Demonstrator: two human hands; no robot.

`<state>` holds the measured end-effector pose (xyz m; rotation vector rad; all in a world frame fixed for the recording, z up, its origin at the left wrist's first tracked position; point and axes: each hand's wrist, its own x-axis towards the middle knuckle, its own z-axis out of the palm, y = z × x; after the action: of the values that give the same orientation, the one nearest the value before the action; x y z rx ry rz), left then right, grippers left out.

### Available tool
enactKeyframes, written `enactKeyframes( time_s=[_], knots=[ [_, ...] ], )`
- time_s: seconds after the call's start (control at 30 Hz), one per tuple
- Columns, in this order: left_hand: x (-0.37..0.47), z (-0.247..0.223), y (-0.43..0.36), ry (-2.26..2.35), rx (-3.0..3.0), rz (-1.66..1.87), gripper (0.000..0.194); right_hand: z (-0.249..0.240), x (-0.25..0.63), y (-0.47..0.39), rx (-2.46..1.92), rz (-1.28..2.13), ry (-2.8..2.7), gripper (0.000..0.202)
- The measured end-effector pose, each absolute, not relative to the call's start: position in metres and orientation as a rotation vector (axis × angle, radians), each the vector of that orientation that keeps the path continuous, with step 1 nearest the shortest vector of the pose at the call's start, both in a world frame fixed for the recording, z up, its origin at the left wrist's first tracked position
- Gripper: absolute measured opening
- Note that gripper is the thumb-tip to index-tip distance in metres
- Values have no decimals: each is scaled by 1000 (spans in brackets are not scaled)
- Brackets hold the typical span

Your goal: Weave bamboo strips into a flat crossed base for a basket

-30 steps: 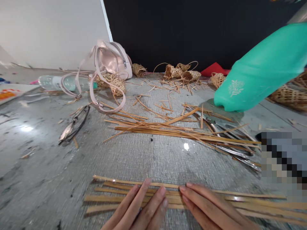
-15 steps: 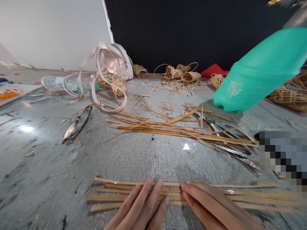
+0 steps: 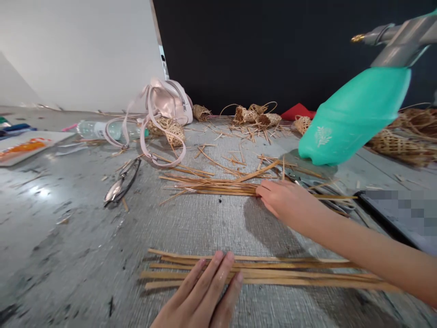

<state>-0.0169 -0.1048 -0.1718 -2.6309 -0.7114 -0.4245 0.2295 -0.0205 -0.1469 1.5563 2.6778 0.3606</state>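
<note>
Several flat bamboo strips [image 3: 290,274] lie side by side across the near table. My left hand [image 3: 205,294] rests flat over their left part, fingers stretched out and pressing down. Farther off, a looser pile of bamboo strips [image 3: 218,187] lies crosswise. My right hand [image 3: 282,198] is at the right part of that pile, its fingers bent and closed on strips there. How many it pinches is hidden. My right forearm passes above the right ends of the near strips.
Scissors [image 3: 327,189] and a phone [image 3: 385,221] lie right of the pile. Behind them a green spray bottle [image 3: 351,118] stands. Eyeglasses [image 3: 121,184], a pink bag [image 3: 170,100] and a plastic bottle [image 3: 114,130] are left; woven baskets [image 3: 244,115] sit at the back.
My right hand has left the near strips and moved forward to the farther pile, closing on strips there. My left hand stays on the near strips. The view has shifted slightly.
</note>
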Motion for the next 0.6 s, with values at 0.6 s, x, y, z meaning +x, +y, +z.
enactKeyframes(
  time_s=[0.6],
  knots=[
    [-20, -172, -107, -640, -2598, -355, 38, -109, 266, 25, 1597, -377, 2612, 16]
  ],
)
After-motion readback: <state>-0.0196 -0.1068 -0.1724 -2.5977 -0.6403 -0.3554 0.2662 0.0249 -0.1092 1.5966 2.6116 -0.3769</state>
